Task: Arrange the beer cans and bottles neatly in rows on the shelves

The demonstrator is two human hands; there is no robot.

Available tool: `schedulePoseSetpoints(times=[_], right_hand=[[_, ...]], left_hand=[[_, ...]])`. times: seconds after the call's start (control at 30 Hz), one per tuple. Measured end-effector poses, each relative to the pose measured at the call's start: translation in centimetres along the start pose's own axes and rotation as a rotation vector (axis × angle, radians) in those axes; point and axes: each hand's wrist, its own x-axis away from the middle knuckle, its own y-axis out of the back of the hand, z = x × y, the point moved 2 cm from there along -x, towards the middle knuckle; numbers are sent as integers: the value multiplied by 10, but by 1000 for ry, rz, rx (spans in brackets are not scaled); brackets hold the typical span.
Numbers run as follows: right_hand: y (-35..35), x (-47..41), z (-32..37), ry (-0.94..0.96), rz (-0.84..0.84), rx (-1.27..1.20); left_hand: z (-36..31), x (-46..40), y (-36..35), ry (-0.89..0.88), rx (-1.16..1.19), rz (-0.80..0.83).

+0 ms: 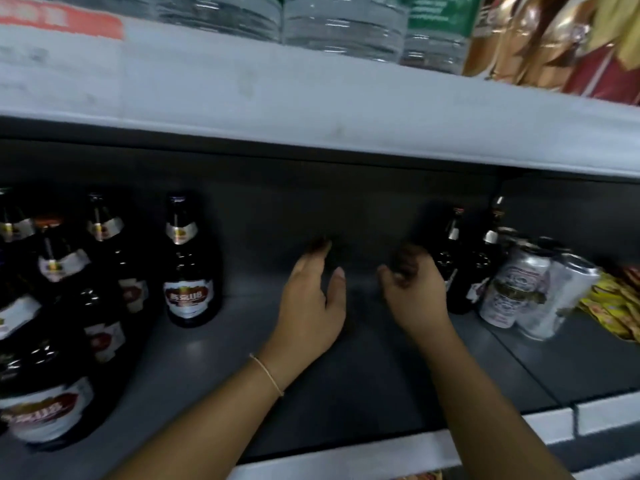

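Both my hands reach into a dark grey shelf (363, 393). My left hand (311, 299) hovers over the bare middle, fingers straight and relaxed, holding nothing. My right hand (415, 289) is beside it, fingers loosely curled, empty, just left of two dark beer bottles (460, 271) at the right. Silver beer cans (519, 285) stand right of those bottles. At the left stands a group of dark brown beer bottles with red and white labels; the nearest to my hands is a single bottle (190, 268), upright.
The upper shelf edge (311, 109) hangs low over the opening and carries clear water bottles (343, 26) and gold snack bags (554, 39). Yellow packets (613, 306) lie at the far right. The shelf's white front rail (381, 452) runs below my forearms.
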Motion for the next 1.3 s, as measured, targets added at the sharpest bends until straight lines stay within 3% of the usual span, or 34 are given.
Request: schedulePoseSetpoints(times=[0.23,0.5,0.7,0.97,1.3], right_hand=[[69,-38,-35,-5,-133,200],[71,-87,-66,-21,-17,288],[59,-109,-87,-32,79,339],[53,-118,-91,61,-35,484],[57,-80,-50,23,-98,246]], left_hand=[[-27,-29,-75,44,34,169],[-31,-48,-120,72,4,333],[-20,-50,-129,102,-9,365],[-10,-43,-123,158,-26,338],[2,-23,-100,267,-55,393]])
